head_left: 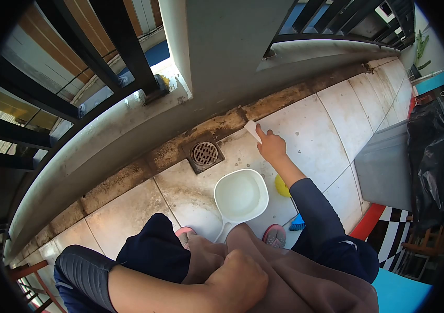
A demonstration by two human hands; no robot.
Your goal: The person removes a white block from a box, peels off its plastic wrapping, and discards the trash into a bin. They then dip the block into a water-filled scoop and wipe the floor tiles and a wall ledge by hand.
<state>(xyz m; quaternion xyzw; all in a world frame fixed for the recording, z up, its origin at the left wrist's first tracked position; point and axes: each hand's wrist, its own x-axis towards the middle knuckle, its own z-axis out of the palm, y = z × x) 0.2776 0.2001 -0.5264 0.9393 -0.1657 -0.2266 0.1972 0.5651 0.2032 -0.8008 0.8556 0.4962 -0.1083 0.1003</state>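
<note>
My right hand (272, 146) reaches out over the tiles, its fingers closed on a flat white piece (251, 129) whose kind I cannot make out. The tip of that piece is near the stained edge where the floor meets the wall. My left hand (240, 281) is closed in my lap, on the bunched brown garment (305, 276). A white water dipper (241, 195) with liquid in it stands between my feet, its handle towards me. Left of my right hand, a square floor drain (204, 154) is set into the tiles.
Beside my right forearm lies a yellow round thing (283, 185), partly hidden, with a blue brush (297, 223) below it. A grey bin (386, 167) with a black plastic bag (430, 156) stands to the right. Ahead runs a low wall (222, 78) with dark metal bars (70, 47).
</note>
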